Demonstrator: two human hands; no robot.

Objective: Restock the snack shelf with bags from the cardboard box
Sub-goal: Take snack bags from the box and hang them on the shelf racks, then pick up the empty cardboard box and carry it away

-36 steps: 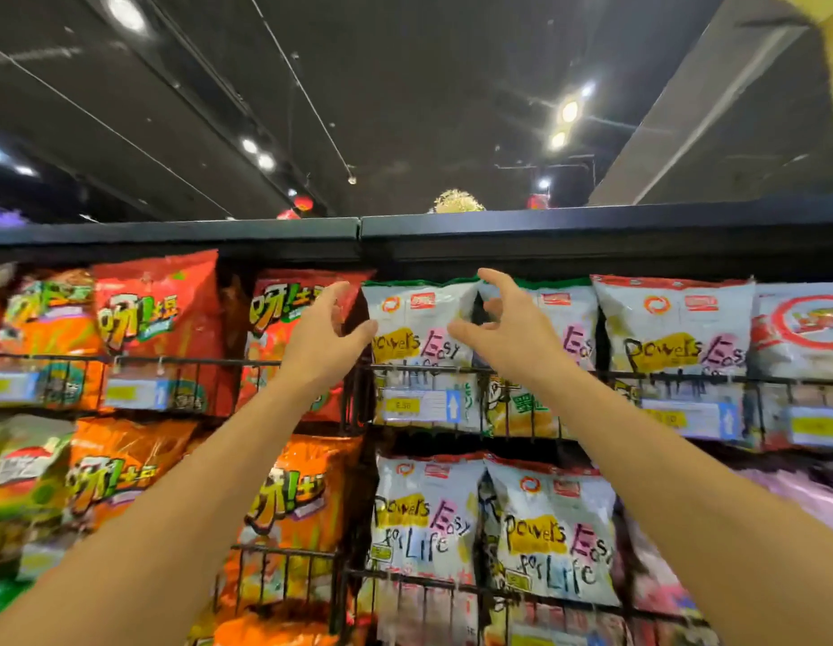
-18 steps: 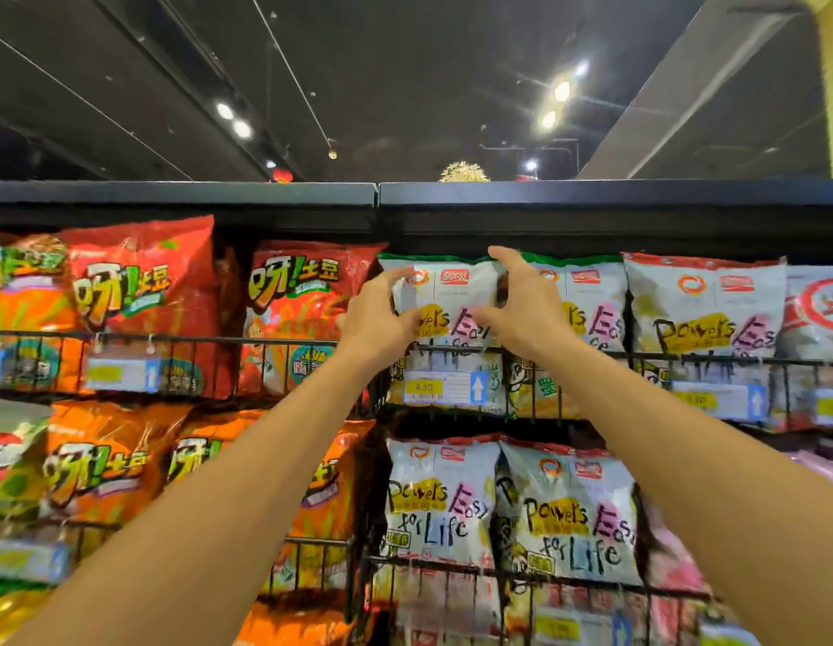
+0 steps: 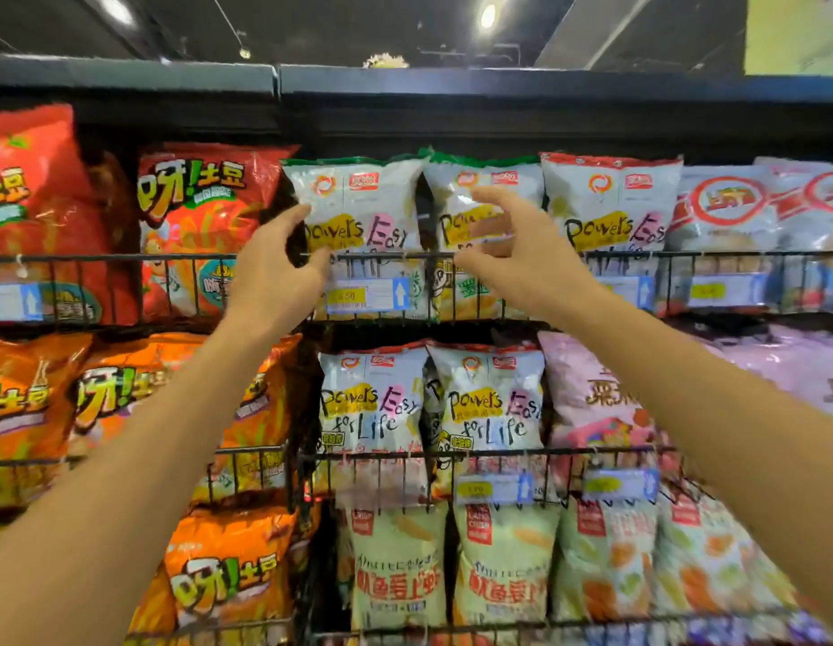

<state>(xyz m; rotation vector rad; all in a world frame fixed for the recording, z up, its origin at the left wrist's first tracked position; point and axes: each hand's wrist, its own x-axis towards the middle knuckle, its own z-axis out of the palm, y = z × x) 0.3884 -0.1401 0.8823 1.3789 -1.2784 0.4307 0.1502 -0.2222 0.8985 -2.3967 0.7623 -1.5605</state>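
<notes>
Both hands, left hand (image 3: 279, 268) and right hand (image 3: 521, 254), have released the white crinkled snack bag (image 3: 358, 212); fingers spread, empty. It stands behind the black wire shelf rail (image 3: 125, 257), so 1 bag looks stocked.

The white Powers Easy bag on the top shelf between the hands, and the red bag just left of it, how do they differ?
The white bag is pale with handwritten-style English lettering; the red bag is glossy red-orange with large Chinese characters. The white bag has a green top seam, the red bag none visible. The left hand overlaps the white bag's edge. Both stand upright behind the wire rail.
</notes>
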